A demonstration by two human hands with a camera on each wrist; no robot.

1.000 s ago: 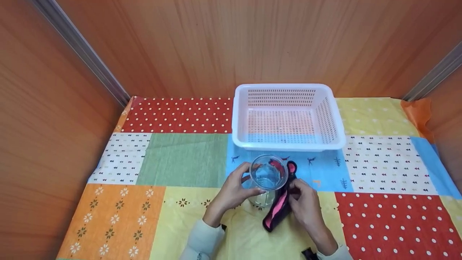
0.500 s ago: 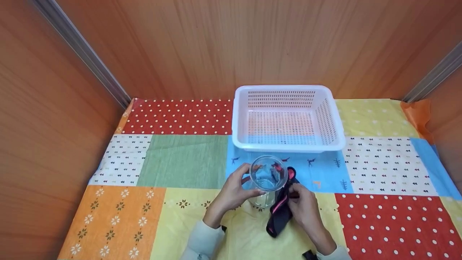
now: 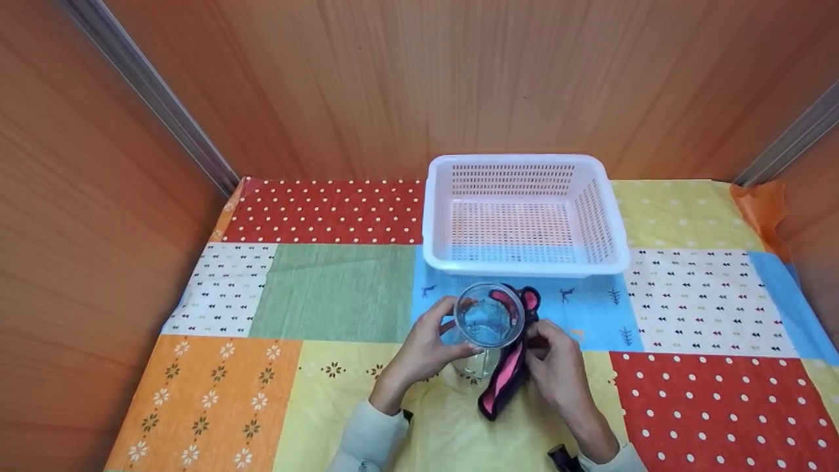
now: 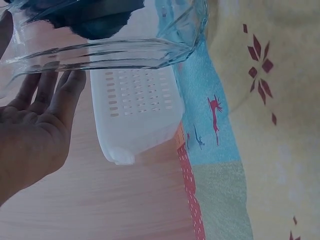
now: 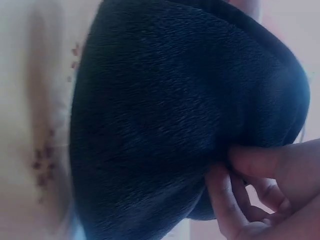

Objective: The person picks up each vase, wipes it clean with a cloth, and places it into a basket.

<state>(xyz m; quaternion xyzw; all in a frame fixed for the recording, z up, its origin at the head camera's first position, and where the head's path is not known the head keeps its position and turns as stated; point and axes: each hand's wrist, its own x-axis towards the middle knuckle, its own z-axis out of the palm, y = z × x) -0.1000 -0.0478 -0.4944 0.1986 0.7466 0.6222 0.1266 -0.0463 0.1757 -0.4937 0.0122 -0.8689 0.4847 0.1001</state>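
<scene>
A clear glass jar (image 3: 476, 362) stands upright on the patterned cloth, its round mouth facing up. My left hand (image 3: 426, 344) grips it from the left near the rim, thumb in front. The left wrist view shows the jar's (image 4: 125, 59) faceted wall beyond the fingers of that hand (image 4: 40, 120). On the jar's right side, my right hand (image 3: 557, 370) pinches a dark plush cloth (image 3: 506, 380) with pink showing along its folds. Up close in the right wrist view, thumb and fingertips of the right hand (image 5: 265, 195) gather the plush cloth (image 5: 150, 115).
Behind the jar sits a white perforated plastic basket (image 3: 524, 267) against the wooden back wall (image 3: 406, 85). Wooden panels (image 3: 65, 262) also enclose the sides. A patchwork tablecloth (image 3: 334, 288) covers the table.
The plush cloth folded inward half a second ago, then spread along the jar's side again with more pink showing. My right hand shifts slightly with it; the left hand and jar stay put.
</scene>
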